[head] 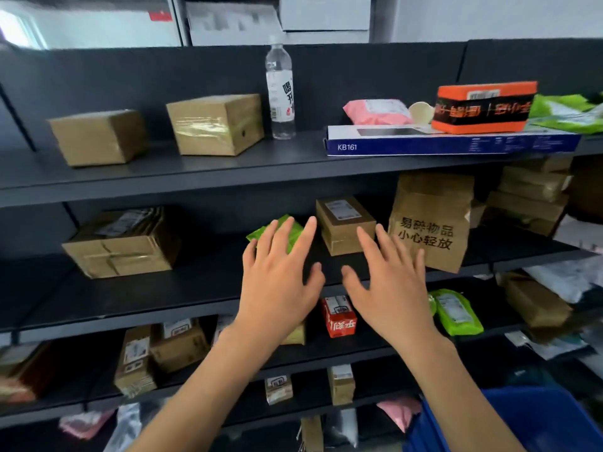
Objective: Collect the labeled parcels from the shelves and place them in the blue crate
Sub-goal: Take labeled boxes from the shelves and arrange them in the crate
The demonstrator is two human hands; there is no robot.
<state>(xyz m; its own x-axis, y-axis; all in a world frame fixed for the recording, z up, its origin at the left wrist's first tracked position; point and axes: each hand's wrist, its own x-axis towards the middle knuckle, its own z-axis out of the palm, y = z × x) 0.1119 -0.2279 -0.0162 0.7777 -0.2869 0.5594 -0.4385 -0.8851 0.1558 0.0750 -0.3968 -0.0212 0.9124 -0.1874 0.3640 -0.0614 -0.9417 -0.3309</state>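
Note:
Both my hands reach over the second shelf (163,288) with fingers spread and hold nothing. My left hand (280,275) hovers in front of a green pouch parcel (295,228), partly covering it. My right hand (388,282) is just in front of a small brown labeled box (344,223). To the right of that box stands a brown paper bag (430,223) with black printed characters. The blue crate (535,419) shows at the bottom right, beneath my right forearm.
The top shelf carries two brown boxes (215,123), a water bottle (280,93), a pink pouch (375,110), an orange box (483,107) and a long blue box (450,141). A taped box (124,243) sits left on the second shelf. Lower shelves hold a red parcel (337,316), a green pouch (456,309) and several cartons.

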